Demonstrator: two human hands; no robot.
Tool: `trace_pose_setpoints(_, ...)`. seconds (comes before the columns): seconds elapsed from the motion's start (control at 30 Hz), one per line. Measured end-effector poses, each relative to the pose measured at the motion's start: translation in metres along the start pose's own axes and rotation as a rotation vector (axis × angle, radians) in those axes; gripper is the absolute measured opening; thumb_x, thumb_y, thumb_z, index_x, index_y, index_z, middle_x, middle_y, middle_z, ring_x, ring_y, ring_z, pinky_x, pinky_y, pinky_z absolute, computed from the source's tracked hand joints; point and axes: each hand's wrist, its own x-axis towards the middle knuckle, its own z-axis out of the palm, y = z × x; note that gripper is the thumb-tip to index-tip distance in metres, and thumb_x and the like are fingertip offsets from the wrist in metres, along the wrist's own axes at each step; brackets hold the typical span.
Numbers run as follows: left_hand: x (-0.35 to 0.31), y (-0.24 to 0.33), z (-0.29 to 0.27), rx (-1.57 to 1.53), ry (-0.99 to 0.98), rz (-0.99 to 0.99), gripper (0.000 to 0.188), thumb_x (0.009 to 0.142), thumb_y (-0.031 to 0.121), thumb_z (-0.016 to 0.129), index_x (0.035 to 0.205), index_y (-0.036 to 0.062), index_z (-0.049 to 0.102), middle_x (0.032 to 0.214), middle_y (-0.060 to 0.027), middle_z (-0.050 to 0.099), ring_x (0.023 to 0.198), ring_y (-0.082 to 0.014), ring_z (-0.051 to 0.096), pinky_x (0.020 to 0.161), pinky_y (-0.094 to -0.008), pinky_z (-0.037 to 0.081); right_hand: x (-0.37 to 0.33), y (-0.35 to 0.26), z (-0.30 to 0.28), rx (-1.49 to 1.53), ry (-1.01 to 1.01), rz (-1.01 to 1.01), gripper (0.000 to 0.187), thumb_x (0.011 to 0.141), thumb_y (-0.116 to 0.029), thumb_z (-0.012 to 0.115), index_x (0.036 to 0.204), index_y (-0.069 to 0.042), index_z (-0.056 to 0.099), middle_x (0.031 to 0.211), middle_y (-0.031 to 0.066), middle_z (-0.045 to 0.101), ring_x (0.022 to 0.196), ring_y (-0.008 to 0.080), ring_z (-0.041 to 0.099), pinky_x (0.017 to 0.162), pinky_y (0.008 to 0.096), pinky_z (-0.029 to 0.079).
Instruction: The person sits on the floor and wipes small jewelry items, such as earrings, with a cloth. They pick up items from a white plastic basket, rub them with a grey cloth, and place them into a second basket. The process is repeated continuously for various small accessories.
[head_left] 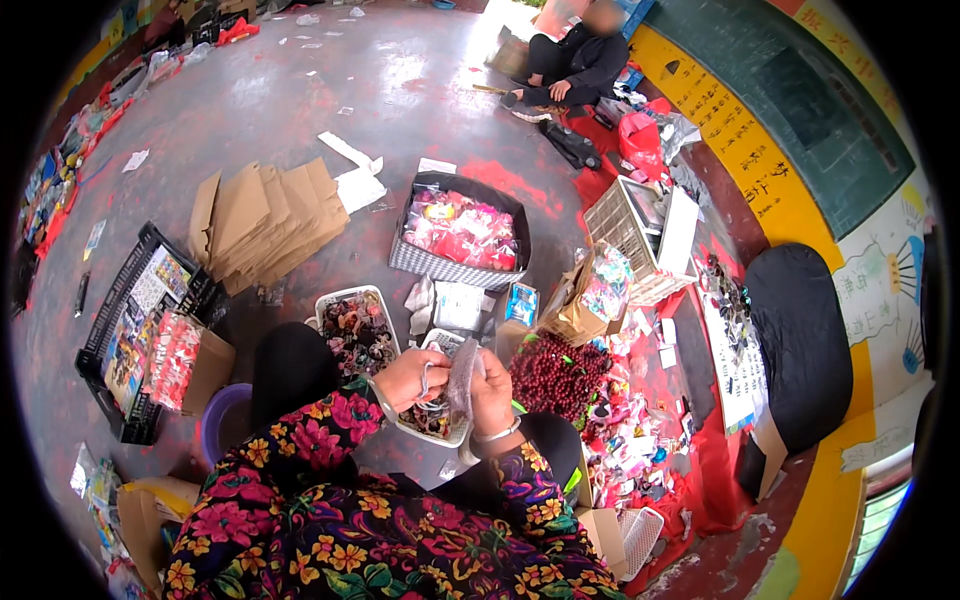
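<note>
Head view. My right hand (492,393) held a translucent plastic bag (462,378) in a narrow grip, its fingers closed along the bag's right side. My left hand (405,380), at 9 o'clock of the bag, had its fingers curled narrow near a thin pale strand (424,380); whether they gripped it I could not tell, nor could I make out the bag's contents. The bag hung upright above a small white basket (462,434), which lay at 6 o'clock, partly hidden by my hands.

Around the bag, a white basket of dark hair ties (389,312) stood at 10 o'clock, a grey woven basket of pink packets (440,264) at 12 and a heap of dark red beads (560,378) at 3.

Good handling, I judged, called for a light pinch near the bag's edge, since thin film creases and slips easily; for the right hand to steady while the left did the fine work; and for both wrists to stay over the small white basket, where a dropped piece would be caught.
</note>
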Motion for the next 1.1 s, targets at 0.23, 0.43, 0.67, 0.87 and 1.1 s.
trace_pose_setpoints(0.23,0.010,0.006,0.007,0.228,-0.094,0.000,0.007,0.080,0.007,0.052,0.081,0.0006,0.054,0.055,0.0025,0.044,0.043,-0.0042,0.040,0.039,-0.0193,0.028,0.004,0.012,-0.019,-0.131,0.093,-0.055,0.021,0.081,-0.017,0.050,0.094,-0.002,0.056,0.089,0.0028,0.055,0.078,0.0100,0.050,0.070,0.0242,0.043)
trace_pose_setpoints(0.43,0.012,0.012,0.008,0.088,-0.041,0.001,0.011,0.081,0.009,0.055,0.084,-0.0012,0.056,0.059,-0.0004,0.049,0.041,-0.0050,0.040,0.037,-0.0182,0.027,0.016,0.003,-0.006,0.229,0.140,0.013,0.020,0.084,-0.021,0.053,0.090,-0.003,0.057,0.077,0.0027,0.059,0.063,0.0105,0.055,0.056,0.0220,0.046)
trace_pose_setpoints(0.67,0.014,0.018,-0.009,-0.161,-0.158,0.118,0.015,0.082,0.010,0.056,0.089,-0.0027,0.056,0.074,-0.0061,0.056,0.047,-0.0037,0.041,0.039,-0.0146,0.029,0.012,-0.004,-0.012,0.547,0.011,0.232,0.039,0.080,-0.024,0.057,0.111,-0.001,0.046,0.094,0.0102,0.058,0.079,0.0188,0.058,0.065,0.0278,0.049)
trace_pose_setpoints(0.87,0.006,0.025,-0.008,-0.020,-0.144,0.160,0.015,0.083,0.010,0.054,0.091,-0.0031,0.054,0.076,-0.0073,0.057,0.049,-0.0042,0.040,0.043,-0.0144,0.030,0.011,-0.005,-0.018,0.456,-0.087,0.125,0.051,0.078,-0.031,0.060,0.116,-0.001,0.042,0.100,0.0108,0.056,0.086,0.0210,0.056,0.072,0.0308,0.048)
trace_pose_setpoints(1.1,0.003,0.039,-0.014,-0.024,-0.082,0.137,0.020,0.082,0.014,0.057,0.093,-0.0019,0.055,0.063,0.0002,0.049,0.042,-0.0017,0.038,0.034,-0.0151,0.023,0.014,-0.011,-0.053,0.510,0.108,0.125,0.047,0.082,-0.031,0.054,0.117,-0.001,0.043,0.114,0.0149,0.050,0.104,0.0284,0.049,0.091,0.0405,0.040)
